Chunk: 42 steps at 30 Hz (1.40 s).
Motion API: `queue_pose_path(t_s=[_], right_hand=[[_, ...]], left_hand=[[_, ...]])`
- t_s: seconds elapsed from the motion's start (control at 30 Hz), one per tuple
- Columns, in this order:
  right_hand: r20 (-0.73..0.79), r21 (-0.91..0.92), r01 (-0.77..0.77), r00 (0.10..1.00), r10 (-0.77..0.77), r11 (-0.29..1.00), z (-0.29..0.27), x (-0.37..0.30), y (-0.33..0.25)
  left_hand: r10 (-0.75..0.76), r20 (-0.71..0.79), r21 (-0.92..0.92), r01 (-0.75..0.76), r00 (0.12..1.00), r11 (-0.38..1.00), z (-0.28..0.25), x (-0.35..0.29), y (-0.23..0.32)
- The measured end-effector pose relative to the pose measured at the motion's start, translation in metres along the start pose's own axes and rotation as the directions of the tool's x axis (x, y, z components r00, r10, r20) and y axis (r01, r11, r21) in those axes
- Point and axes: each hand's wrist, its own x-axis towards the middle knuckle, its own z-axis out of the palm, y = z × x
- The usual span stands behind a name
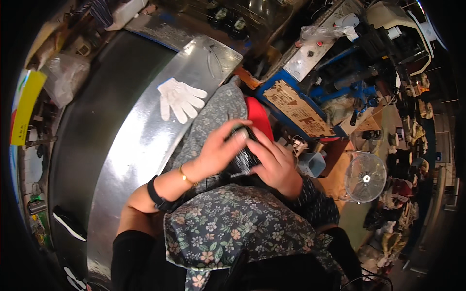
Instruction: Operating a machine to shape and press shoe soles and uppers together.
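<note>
We get uneven light: below and left of the white glove (181, 99), the metal tabletop (127, 140) throws back a hard white glare, while the clutter (238, 29) above and right of it sinks into shadow. Below and right of the glove, we see the left hand (222, 153), right hand (276, 162) and glossy black object (244, 161) smeared by blur. Farthest from the glove, edges bow and corners blacken.

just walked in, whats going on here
A seated person's left hand and right hand hold a dark shiny object between them above the lap; it is too blurred and covered to identify. To the left, a white glove lies on a metal surface beside a dark belt-like strip. A round fan stands off to the right.
</note>
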Motion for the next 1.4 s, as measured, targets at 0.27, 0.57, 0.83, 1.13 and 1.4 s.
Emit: queue_pose_path(t_s=[0.27, 0.57, 0.83, 1.13, 1.4], right_hand=[[0.167, -0.157, 0.330, 0.938, -0.304, 0.931, -0.061, -0.038, -0.015], [0.382, 0.021, 0.074, 0.921, -0.077, 0.997, -0.063, -0.011, -0.017], [-0.166, 0.399, -0.490, 0.793, 0.587, 0.775, 0.085, -0.019, 0.048], [0.383, 0.817, -0.570, 0.655, 0.651, 0.092, 0.094, -0.006, 0.105], [0.124, 0.090, -0.624, 0.780, 0.613, 0.776, 0.124, 0.004, 0.067]], left_hand=[[0.274, 0.130, 0.155, -0.292, 0.953, 0.944, 0.041, -0.015, 0.015], [-0.050, 0.073, 0.088, 0.043, 0.996, 0.995, 0.037, -0.010, 0.024], [0.360, 0.039, 0.636, -0.300, 0.932, 0.711, -0.009, 0.057, -0.038], [-0.293, 0.093, 0.134, 0.280, 0.952, 0.951, -0.070, 0.069, -0.032], [-0.293, -0.036, 0.153, 0.295, 0.955, 0.943, -0.060, 0.063, -0.066]])
